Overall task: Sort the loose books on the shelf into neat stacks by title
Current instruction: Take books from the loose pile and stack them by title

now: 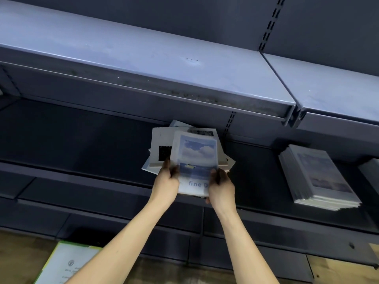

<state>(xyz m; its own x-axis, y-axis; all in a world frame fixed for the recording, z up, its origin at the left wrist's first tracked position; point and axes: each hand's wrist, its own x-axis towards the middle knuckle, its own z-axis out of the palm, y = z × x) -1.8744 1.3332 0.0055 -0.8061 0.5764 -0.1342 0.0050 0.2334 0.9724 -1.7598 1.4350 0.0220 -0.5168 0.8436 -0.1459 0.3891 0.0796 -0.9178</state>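
On the dark middle shelf (82, 140), left of the neat stack (320, 177) that already lies squared near its right end, I have the loose pile (162, 148) in front of me. My left hand (166, 181) grips the left edge of the cloud-cover book (196, 160), thumb on top, and my right hand (221, 186) is curled round its lower right corner, so both hands are closed on that one book. It lies on top of the pile, hanging out over the shelf's front lip toward me, with "fine D" readable between my hands. Under it the other books sit skewed, a pale cover with a black square showing to its left and more corners fanning out behind.

I judge that I am at the picking step: pulling one title off the jumble. The neat stack's top cover looks similar to mine, though it is too blurred to be sure. Next I must lift the book free without dragging its neighbours off the edge, check the title against the neat stack, then carry it rightward and square it on top.
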